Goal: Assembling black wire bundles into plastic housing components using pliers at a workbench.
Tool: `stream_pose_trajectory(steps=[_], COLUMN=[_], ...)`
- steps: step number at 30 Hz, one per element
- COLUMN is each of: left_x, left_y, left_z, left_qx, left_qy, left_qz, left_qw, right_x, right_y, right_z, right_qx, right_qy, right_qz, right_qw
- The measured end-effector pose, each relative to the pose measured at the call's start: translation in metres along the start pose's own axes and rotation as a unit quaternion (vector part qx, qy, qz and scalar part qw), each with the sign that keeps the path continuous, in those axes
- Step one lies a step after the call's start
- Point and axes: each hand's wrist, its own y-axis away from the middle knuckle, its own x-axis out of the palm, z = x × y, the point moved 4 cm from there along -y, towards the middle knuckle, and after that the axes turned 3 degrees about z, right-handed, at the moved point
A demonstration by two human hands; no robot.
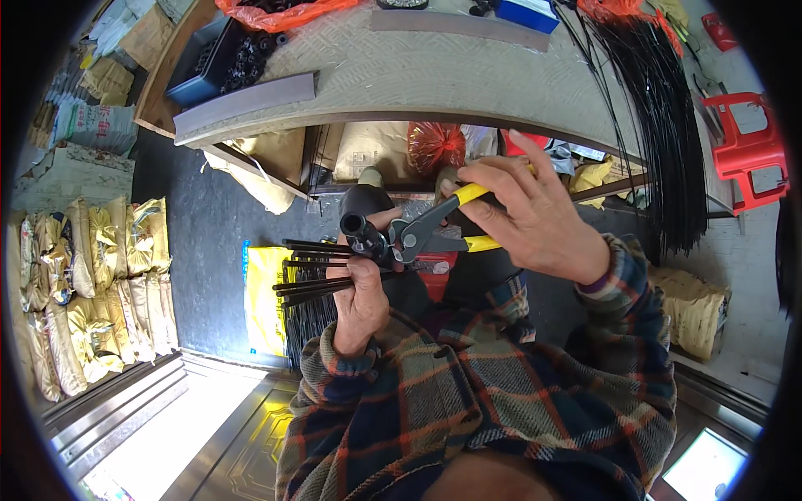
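My left hand (362,307) is closed around a black tubular fitting (357,232) with a round hollow end. Several thin black rods (311,272) stick out to the left from the same grip. In my right hand (541,219) is a pair of cutting pliers (428,220) with yellow grips, its handles spread apart and one finger raised off them. The pliers' jaws meet the fitting's right side; exactly what lies between them is hidden.
Ahead stands a workbench (468,79) with a blue bin (200,67) of black parts. Long black rods (660,125) hang over its right end, near a red plastic stool (743,150). A yellow bag (267,301) lies left of my lap; stacked sacks (92,292) line the far left.
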Motion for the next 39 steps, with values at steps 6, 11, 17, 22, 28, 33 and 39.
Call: stream_pose_trajectory(steps=[6,11,17,22,28,33,39], left_x=[-0.002,-0.003,-0.001,-0.001,0.000,-0.011,0.000], left_y=[0.003,0.002,0.001,-0.011,-0.023,-0.014,-0.008], left_z=[0.001,0.000,0.006,0.009,0.009,0.038,0.052], left_qx=[0.007,0.015,-0.005,0.012,0.031,-0.003,0.003], left_qy=[0.066,0.084,0.094,0.097,0.131,0.165,0.152], left_qz=[0.018,0.032,0.035,0.118,0.118,-0.067,-0.041], left_qw=[0.998,0.996,0.995,0.988,0.984,0.984,0.987], right_x=[-0.013,-0.015,-0.009,0.030,0.056,0.069,0.071], right_y=[-0.002,-0.001,0.012,0.042,0.037,0.026,-0.039], right_z=[-0.002,-0.002,-0.009,0.030,0.074,0.004,-0.167], right_qx=[-0.028,-0.027,-0.011,0.131,0.111,0.293,0.305], right_qy=[0.048,0.008,-0.320,-0.861,-0.965,-0.727,-0.225], right_qz=[0.043,0.069,0.267,0.316,0.118,-0.122,-0.213], right_qw=[0.998,0.997,0.909,0.376,0.208,0.609,0.901])
